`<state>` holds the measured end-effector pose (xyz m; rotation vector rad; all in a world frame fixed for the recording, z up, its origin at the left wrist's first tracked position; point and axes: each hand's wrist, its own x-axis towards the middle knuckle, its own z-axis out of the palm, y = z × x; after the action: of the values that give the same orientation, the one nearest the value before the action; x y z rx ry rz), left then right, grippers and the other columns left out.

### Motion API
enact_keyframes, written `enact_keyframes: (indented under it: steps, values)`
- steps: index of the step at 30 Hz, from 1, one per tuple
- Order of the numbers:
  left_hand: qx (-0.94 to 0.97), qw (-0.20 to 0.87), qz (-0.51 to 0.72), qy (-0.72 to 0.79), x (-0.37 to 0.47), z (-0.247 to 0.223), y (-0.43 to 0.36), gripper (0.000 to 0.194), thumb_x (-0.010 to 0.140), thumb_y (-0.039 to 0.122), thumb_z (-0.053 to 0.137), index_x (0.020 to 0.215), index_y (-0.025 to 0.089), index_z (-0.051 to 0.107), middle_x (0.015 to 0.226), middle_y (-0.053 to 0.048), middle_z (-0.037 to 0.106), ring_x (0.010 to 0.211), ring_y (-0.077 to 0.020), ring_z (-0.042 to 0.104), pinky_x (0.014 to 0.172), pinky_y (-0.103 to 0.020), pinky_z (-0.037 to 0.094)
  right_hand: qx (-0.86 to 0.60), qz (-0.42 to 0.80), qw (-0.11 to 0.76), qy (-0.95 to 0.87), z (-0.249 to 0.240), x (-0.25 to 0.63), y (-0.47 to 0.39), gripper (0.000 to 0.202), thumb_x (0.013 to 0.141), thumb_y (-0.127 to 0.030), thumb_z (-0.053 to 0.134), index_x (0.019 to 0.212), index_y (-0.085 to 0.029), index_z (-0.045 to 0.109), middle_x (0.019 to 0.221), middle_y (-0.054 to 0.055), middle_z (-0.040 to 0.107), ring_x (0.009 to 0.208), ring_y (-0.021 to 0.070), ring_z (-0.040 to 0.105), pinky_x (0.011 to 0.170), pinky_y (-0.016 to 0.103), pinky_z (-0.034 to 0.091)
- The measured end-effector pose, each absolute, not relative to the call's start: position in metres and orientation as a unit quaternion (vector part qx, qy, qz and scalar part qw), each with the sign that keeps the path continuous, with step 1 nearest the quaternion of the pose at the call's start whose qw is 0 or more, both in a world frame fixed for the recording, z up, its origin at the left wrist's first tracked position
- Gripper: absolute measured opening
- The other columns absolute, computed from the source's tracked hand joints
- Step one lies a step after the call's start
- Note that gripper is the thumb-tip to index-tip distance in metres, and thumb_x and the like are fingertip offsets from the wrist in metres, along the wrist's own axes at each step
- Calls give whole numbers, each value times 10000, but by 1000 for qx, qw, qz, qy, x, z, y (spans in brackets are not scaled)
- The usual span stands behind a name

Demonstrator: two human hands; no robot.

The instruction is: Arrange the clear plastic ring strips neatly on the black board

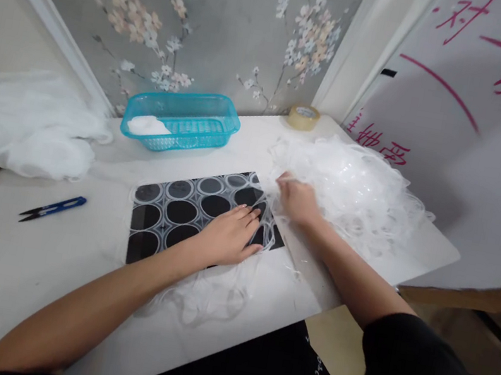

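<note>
My left hand (231, 235) lies flat with its fingers stretched out over a black board (183, 212). Sheer white mesh (162, 205) with round openings covers the board, and the black shows through the circles. Just right of the board, my right hand (299, 201) is closed in a pinch at the edge of the sheer material. What sits between its fingertips looks like a bit of this mesh, though it is partly hidden. Beyond the right hand spreads a large heap of sheer white mesh (352, 182). Loose strips (213, 293) lie below the left hand.
Blue-handled thread snips (53, 208) rest at the left of the white table (37, 280). A teal plastic basket (182, 122) with something white inside stands at the back, near a tape roll (303, 117). More white mesh (25, 124) is piled far left. A whiteboard (462, 184) leans right.
</note>
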<state>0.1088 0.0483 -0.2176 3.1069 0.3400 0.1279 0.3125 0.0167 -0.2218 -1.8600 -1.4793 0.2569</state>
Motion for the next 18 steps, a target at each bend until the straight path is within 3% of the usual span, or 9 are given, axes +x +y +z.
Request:
enact_keyframes:
  steps: [2, 5, 10, 14, 18]
  values:
    - [993, 4, 46, 106, 107, -217, 49, 568, 920, 484, 485, 1231, 12, 541, 1356, -202, 506, 1264, -304, 460, 1111, -401, 308, -747, 47, 378, -545, -215, 319, 24, 289, 915, -297, 419, 788, -161, 641, 878, 150, 675, 811, 256, 626, 801, 368, 439]
    - [994, 7, 51, 93, 104, -214, 52, 473, 920, 446, 503, 1153, 42, 585, 1309, -181, 550, 1215, -285, 504, 1105, -398, 315, -742, 51, 369, -558, -214, 313, 22, 316, 903, -344, 449, 768, -147, 657, 833, 130, 690, 757, 236, 637, 740, 334, 439]
    - [995, 20, 67, 75, 100, -203, 55, 244, 932, 272, 468, 937, 100, 640, 989, -89, 669, 950, -207, 611, 1071, -382, 338, -737, 81, 371, -559, -224, 298, 10, 339, 901, -351, 460, 767, -131, 679, 778, 99, 694, 689, 190, 621, 657, 280, 424]
    - [996, 31, 66, 48, 98, -197, 55, 186, 857, 183, 475, 800, 120, 640, 831, -55, 631, 817, -189, 581, 887, -344, 436, -705, 101, 421, -562, -221, 299, 6, 340, 901, -367, 461, 771, -138, 676, 771, 76, 684, 662, 172, 600, 615, 268, 415]
    - [996, 59, 52, 48, 99, -193, 52, 151, 790, 169, 501, 702, 136, 620, 751, -44, 608, 749, -182, 550, 776, -330, 436, -686, 132, 439, -564, -220, 297, 1, 310, 912, -366, 463, 779, -175, 669, 789, 64, 681, 696, 183, 621, 617, 281, 434]
